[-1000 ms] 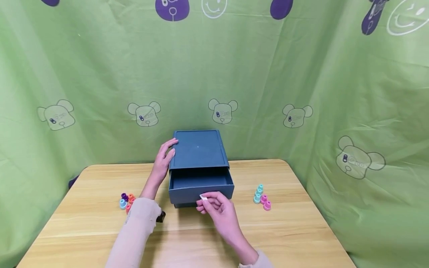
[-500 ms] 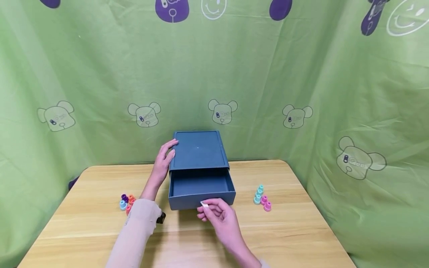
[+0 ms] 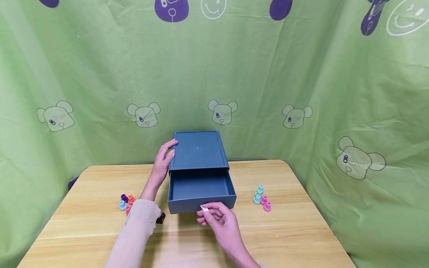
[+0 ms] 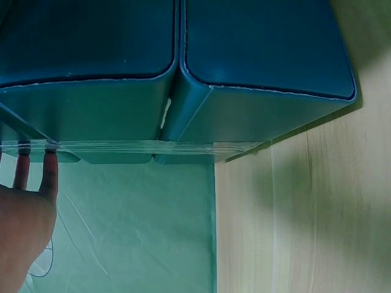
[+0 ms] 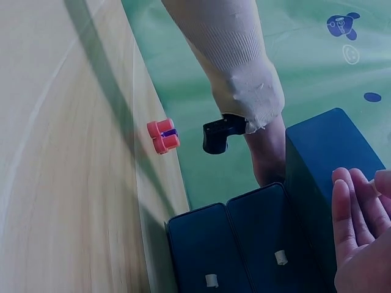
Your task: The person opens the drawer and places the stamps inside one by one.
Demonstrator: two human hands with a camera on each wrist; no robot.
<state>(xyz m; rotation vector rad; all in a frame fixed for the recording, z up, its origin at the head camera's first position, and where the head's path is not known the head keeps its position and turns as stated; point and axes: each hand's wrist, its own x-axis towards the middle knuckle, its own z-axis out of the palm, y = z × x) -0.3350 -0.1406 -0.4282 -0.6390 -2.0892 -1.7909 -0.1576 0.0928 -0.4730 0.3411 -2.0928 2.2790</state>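
Purple, light-blue and orange cups [image 3: 123,205] sit left on the worktop [image 3: 83,212]; the left hand [image 3: 162,159], fingers extended, touches the left side of the blue drawer unit [image 3: 201,150]; the top drawer [image 3: 186,206] juts nearward, its white tab [image 3: 204,209] pinched by the right hand [image 3: 222,221]; turquoise and pink cups [image 3: 263,200] right

We look from the person's head above the near edge of the bench [image 3: 285,238], forward and down, far enough back to take in both far corners and the green curtain [image 3: 214,74] beyond. From the left wrist we see the blue drawer unit [image 3: 197,149] close up, turned sideways, with the bench at the picture's right. From the right wrist, also sideways, we face across the drawer fronts toward the left sleeve [image 5: 238,67]. Both wrist views share the unit with the head view.
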